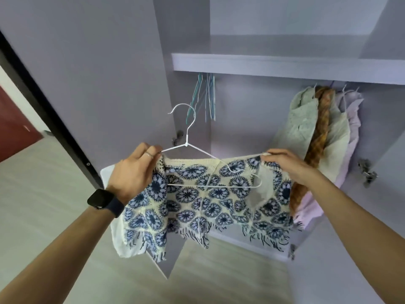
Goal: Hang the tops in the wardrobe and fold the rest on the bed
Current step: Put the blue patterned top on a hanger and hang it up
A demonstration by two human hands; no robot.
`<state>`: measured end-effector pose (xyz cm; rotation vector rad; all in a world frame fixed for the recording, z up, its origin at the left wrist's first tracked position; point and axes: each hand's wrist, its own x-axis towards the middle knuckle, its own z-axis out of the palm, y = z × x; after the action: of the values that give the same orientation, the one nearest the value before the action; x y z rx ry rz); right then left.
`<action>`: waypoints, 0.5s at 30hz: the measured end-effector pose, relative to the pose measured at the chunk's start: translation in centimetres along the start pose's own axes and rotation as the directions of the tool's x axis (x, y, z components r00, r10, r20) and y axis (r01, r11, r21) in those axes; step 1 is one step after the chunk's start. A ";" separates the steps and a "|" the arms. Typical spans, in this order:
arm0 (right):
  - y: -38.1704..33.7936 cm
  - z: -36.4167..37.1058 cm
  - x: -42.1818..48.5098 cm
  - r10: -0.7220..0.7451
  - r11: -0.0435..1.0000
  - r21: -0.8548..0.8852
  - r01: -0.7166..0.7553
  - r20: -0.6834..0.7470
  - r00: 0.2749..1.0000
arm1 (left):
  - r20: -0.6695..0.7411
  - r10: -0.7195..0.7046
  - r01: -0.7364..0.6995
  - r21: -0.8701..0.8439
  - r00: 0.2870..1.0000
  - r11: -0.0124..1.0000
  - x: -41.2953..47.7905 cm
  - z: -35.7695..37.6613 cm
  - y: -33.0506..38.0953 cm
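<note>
Slippage is looming: your left hand [135,170] and right hand [285,165] are pinching the shoulders of the knit top [197,200], but the right end of the hanger [186,144] is lying outside the fabric.

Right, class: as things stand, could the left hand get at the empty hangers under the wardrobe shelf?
Probably not yet: the left hand is busy holding the patterned top on its white hanger. The way to the empty hangers looks open, though.
</note>
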<state>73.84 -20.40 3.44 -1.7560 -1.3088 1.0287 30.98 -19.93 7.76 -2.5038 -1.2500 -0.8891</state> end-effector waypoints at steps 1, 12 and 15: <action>-0.4 0.0 -0.3 0.002 0.999 -0.047 -0.002 -0.001 1.000 | 0.009 0.005 -0.005 0.018 1.000 1.000 -0.1 0.3 0.3; -4.6 2.7 -2.3 -0.301 0.901 -0.352 0.255 -0.082 0.950 | 0.190 -0.123 0.092 0.165 0.974 0.982 -0.4 4.3 5.8; -5.4 1.9 -2.7 -0.444 0.837 -0.444 0.319 -0.210 0.871 | 0.242 -0.200 0.148 0.216 0.949 0.965 -0.6 5.0 5.8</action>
<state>69.44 -21.55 7.88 -1.7382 -1.6569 0.2541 37.36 -21.76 3.91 -2.4385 -1.5779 -0.4476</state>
